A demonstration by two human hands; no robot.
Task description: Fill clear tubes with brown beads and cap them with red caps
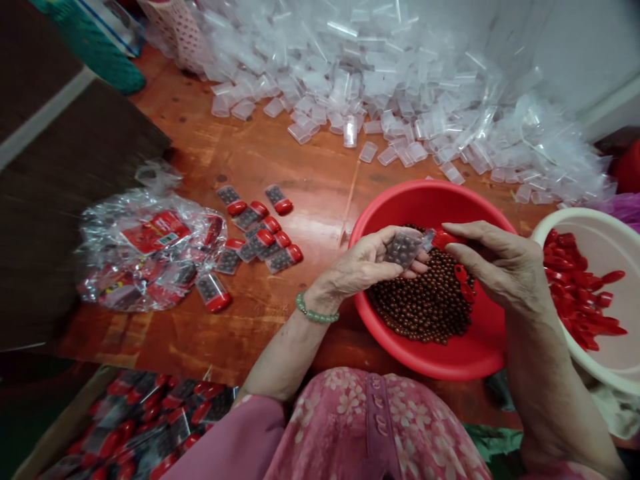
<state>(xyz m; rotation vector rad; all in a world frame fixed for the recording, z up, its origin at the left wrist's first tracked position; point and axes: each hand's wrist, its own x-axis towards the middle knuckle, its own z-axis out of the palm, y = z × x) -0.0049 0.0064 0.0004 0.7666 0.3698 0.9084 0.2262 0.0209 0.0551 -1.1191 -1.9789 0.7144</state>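
Over the red basin point(385, 207), my left hand point(363, 261) is closed around a small clear plastic case point(403, 249) filled with dark round balls. Between thumb and fingers, my right hand point(505, 263) pinches a red plastic cap point(443, 239), its clear tip close to the open end of the case. Whether tip and case touch, I cannot tell. Below both hands, brown balls point(425, 307) fill part of the basin. A red scoop-like piece point(465, 283) lies on them at the right.
A white basin point(620, 293) at right holds red caps point(575, 280). Empty clear cases point(350, 87) heap along the back. Filled red-capped cases point(260, 240) lie left of the hands, beside a clear plastic bag point(150, 247). More filled cases point(145, 420) are piled at lower left.
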